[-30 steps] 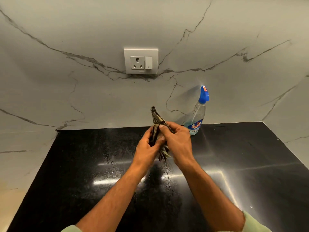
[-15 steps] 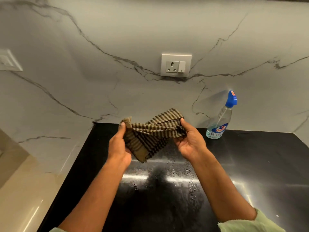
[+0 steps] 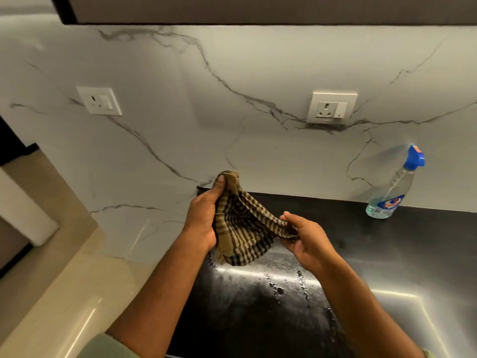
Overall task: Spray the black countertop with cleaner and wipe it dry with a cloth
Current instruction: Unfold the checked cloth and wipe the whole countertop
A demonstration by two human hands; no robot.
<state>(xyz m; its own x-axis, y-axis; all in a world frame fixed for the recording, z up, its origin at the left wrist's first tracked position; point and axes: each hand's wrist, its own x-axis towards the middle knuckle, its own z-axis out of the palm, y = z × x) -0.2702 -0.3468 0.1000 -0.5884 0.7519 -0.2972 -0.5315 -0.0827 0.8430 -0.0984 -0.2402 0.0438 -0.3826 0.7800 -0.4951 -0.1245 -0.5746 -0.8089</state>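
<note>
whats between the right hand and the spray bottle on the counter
Nothing: in the head view, only bare black countertop lies between the right hand, which grips the striped cloth, and the spray bottle.

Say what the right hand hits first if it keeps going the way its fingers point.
The right hand points up-left into the cloth that it already pinches, so the cloth comes first. Past that lies the left hand holding the other end. Depth is unclear, so the line may pass just short of the left hand.

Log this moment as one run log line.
phase: unfolding | cloth: held by left hand, right hand | countertop: wet | spray bottle: standing
</note>
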